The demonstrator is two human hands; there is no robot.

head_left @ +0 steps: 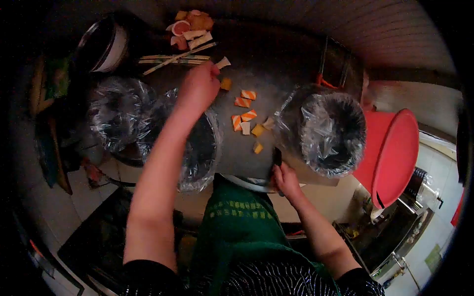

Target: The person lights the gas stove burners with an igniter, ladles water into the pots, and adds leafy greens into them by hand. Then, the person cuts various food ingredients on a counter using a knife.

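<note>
My left hand (pixel 198 88) is closed, its fingertips pinching a small pale food piece (pixel 223 63) over the dark worktop. My right hand (pixel 287 180) grips a knife (pixel 277 157) near the front edge; only a dark narrow part shows above the fist. Between the hands lie several orange-and-white striped pieces (pixel 242 102), a white piece (pixel 245 128) and yellow chunks (pixel 257 130). Another yellow chunk (pixel 225 84) sits just right of my left hand. Thin sticks (pixel 173 61) lie beyond that hand, one crossing the others. A pile of mixed food pieces (pixel 195 29) stands farther back.
Plastic-lined round containers stand left (pixel 118 113) and right (pixel 333 133) of the worktop (pixel 242 158). A second lined container (pixel 202 148) sits under my left forearm. A red basin (pixel 395 158) is tilted at the right, and a pot (pixel 106 47) stands back left.
</note>
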